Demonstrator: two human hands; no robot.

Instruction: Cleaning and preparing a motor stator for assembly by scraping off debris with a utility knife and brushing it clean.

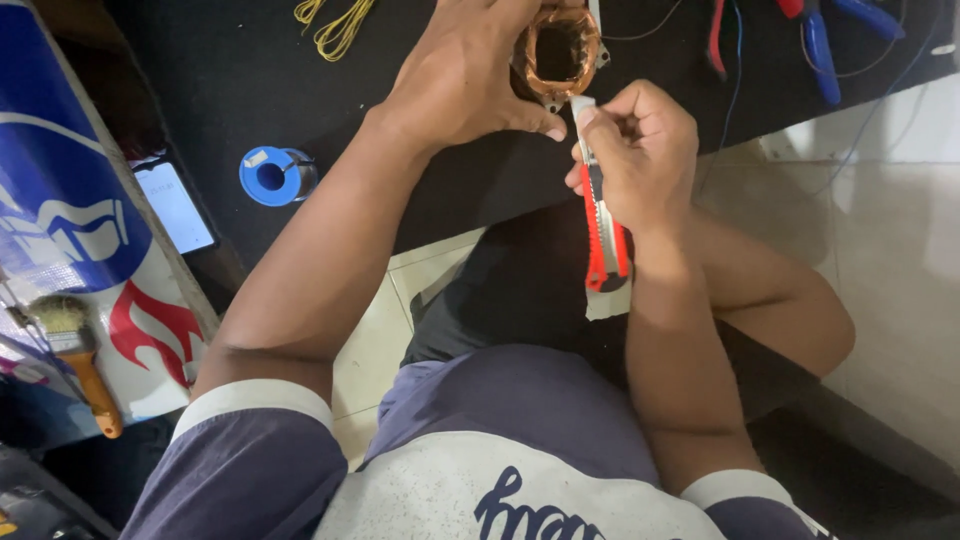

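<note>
Knife (604, 225) fisted right; left grips coil (557, 52).

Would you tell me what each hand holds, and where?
Right hand grips a red utility knife near its blade end; left hand holds the copper coil by its side.

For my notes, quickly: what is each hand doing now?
Left hand: closed on the copper coil.
Right hand: closed around the red utility knife.
</note>
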